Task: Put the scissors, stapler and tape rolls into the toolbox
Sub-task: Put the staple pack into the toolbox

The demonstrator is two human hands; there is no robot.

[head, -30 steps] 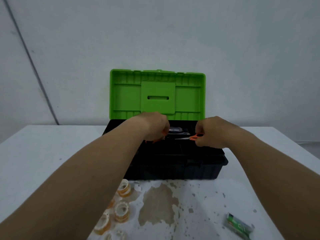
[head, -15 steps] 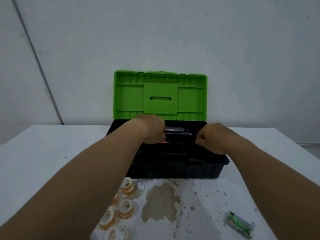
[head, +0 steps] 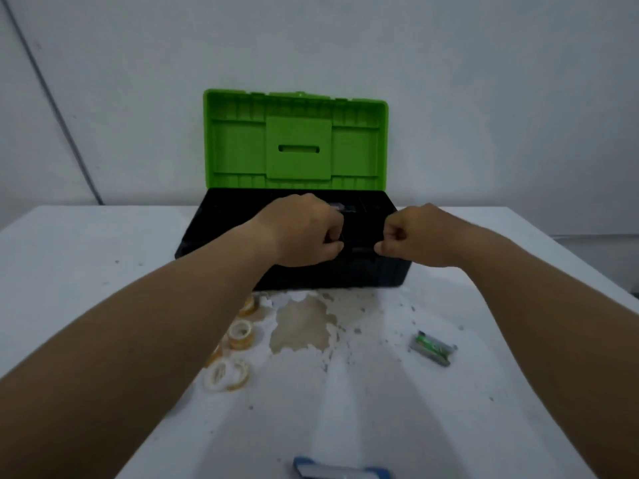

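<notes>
The toolbox point(head: 394, 271) has a black body and stands open at the far side of the table, its green lid point(head: 238, 150) upright. My left hand point(head: 304, 233) and my right hand point(head: 411, 236) hover over its front rim, both fists closed with nothing visible in them. The scissors are out of sight; a silver item point(head: 340, 207) shows inside the box behind my left hand. Several tape rolls point(head: 238, 337) lie on the table under my left forearm. The blue stapler point(head: 340, 471) is cut off by the bottom edge of the view.
A small green and grey packet point(head: 432, 347) lies on the table to the right. The white table top point(head: 103, 257) has a brown worn patch point(head: 301, 326) in front of the toolbox. A grey wall rises behind.
The orange scissors seen between my hands over the box a second ago are no longer visible. Both hands have drawn back to the box's front rim as closed fists.
</notes>
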